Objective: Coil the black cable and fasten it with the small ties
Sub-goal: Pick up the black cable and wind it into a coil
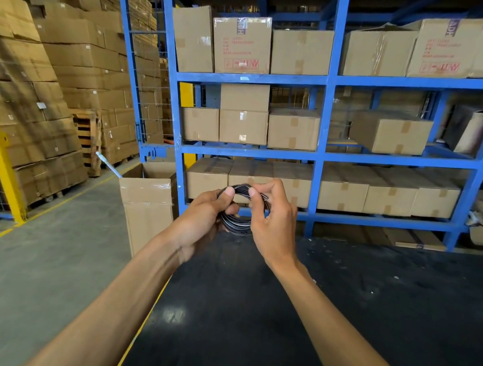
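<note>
Head view: a black cable wound into a small round coil [237, 213] is held up in both hands, above the far edge of the dark flat table [341, 303]. The left hand [203, 216] is closed around the coil's left side, thumb pressed on the top strands. The right hand [274, 218] is pinched on the top-right strands, thumb against forefinger. Ties cannot be made out. Beyond the table, blue steel shelving [325, 117] is stacked with brown cardboard boxes [293, 128].

single head cam, looks fwd & down past raised hands [242, 213] close up, blue shelving [330, 81] beyond.
</note>
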